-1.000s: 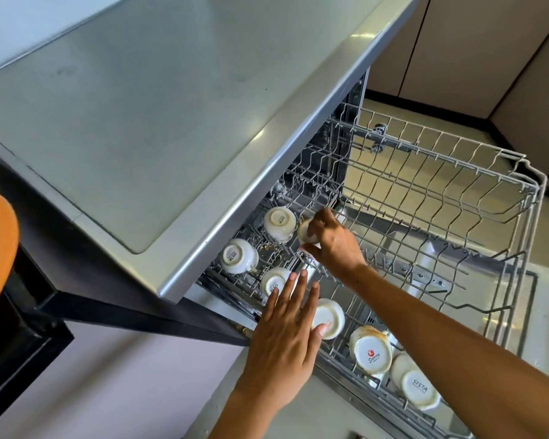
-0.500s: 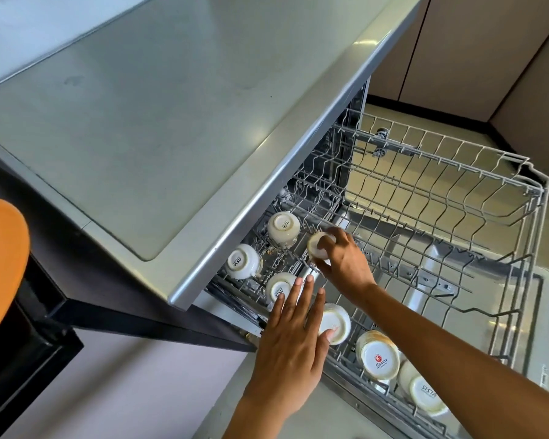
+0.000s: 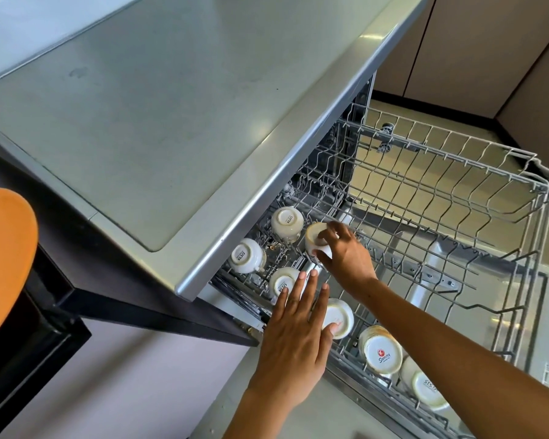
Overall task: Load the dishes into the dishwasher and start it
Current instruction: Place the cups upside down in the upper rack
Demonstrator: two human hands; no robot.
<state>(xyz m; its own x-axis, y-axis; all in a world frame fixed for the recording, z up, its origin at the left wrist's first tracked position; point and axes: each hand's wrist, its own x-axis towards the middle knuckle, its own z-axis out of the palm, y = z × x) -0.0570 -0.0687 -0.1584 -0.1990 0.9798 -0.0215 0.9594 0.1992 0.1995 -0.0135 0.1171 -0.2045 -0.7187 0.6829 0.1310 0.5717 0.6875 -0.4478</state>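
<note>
Since a second ago, your right hand point(image 3: 346, 258) has tipped the cup point(image 3: 317, 240) it holds, so more of the cup's side shows and its base now faces left toward the neighbouring cup; your fingers and thumb are curled round it, just above the tines at the back of the rack point(image 3: 520, 280). Your left hand point(image 3: 298, 331) has barely shifted: it stays flat with fingers straight and slightly spread, fingertips over one upturned cup point(image 3: 282, 282) and the thumb against another cup point(image 3: 339, 316). You appear to be still seating this cup rather than letting go, so loading is mid-way and the start step is not yet near. Count seven cups in the pulled-out rack, all bottom-up or nearly so: four toward the dishwasher's opening, including the one you grip, and three along the near edge. Most of the rack's right side holds nothing you can see.
</note>
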